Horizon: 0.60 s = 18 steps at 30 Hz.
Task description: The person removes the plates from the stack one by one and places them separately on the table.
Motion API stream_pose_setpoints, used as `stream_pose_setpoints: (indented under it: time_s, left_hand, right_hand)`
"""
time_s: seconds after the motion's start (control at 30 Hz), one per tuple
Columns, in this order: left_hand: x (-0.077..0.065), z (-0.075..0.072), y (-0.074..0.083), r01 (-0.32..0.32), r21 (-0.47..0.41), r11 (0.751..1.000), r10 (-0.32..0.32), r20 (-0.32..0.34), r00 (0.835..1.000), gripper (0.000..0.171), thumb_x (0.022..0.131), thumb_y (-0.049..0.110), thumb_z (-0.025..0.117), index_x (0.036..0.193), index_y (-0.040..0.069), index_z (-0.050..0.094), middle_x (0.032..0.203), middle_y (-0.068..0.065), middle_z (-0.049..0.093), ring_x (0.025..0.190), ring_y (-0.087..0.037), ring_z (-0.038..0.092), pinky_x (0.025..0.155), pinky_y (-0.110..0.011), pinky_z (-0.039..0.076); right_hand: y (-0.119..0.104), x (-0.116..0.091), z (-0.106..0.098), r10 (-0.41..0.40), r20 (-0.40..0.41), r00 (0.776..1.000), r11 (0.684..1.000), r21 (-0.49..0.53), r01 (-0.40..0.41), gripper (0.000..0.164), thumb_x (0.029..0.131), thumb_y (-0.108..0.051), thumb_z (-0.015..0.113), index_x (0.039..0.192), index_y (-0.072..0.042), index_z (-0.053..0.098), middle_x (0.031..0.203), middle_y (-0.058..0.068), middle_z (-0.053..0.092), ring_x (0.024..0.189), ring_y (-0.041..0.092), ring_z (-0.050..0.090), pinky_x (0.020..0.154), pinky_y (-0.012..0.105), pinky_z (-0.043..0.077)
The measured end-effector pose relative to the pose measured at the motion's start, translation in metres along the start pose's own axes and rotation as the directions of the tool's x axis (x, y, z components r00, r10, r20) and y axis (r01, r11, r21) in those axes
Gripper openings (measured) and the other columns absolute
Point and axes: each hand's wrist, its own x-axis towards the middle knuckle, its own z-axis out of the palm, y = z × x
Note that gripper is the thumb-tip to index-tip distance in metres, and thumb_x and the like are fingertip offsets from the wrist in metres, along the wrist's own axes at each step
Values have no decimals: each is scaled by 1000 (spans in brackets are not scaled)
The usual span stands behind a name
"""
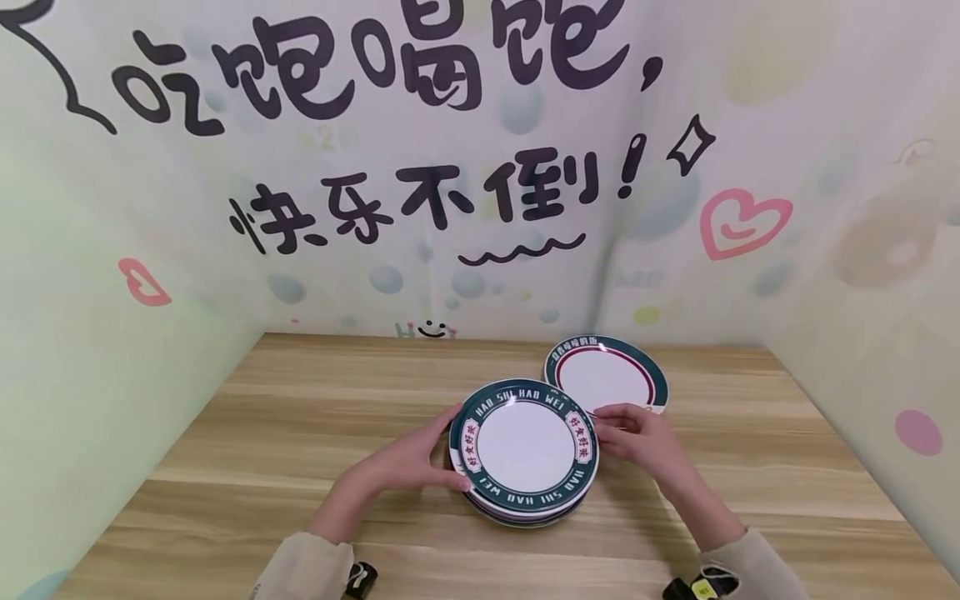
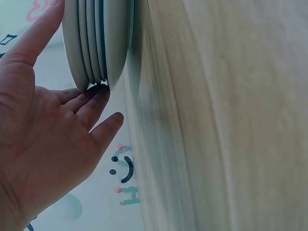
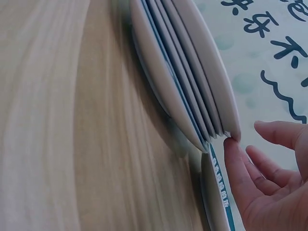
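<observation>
In the head view a stack of plates [image 1: 525, 446] sits on the table, its top plate white with a dark green lettered rim. At the stack's left edge my left hand [image 1: 401, 458] has its thumb on the rim and its fingers spread along the side. The left wrist view shows the fingertips of my left hand [image 2: 57, 130] touching the plates' edges [image 2: 94, 43]. On the right side, my right hand [image 1: 641, 442] touches the rim with its fingertips. In the right wrist view, one fairly straight digit of my right hand [image 3: 269, 187] meets the upper plate's edge [image 3: 211, 72].
Behind the stack to the right lies another green-rimmed plate [image 1: 606, 375], partly covered by the stack and my right hand. The wooden table [image 1: 300, 375] ends at a printed back wall [image 1: 427, 283], with side walls left and right.
</observation>
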Motion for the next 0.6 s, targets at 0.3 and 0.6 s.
stream_pose_setpoints:
  time_s: [0.3,0.6]
  left_hand:
    - [0,0,0,-2,-4,1000,2,-4,1000,118,74,56,82,161,15,15,166,-11,22,151,-36,27,122,-55,30]
    - [0,0,1,-17,-5,1000,17,-2,1000,117,75,54,82,161,13,14,166,-14,23,151,-38,28,121,-57,31]
  right_hand:
    - [-1,2,13,-35,-76,997,980,-200,19,49,87,-20,78,127,4,62,112,19,69,89,18,63,71,18,57]
    - [-4,5,22,-56,-123,991,963,-268,21,44,84,-8,77,122,7,61,105,19,66,88,22,61,71,17,54]
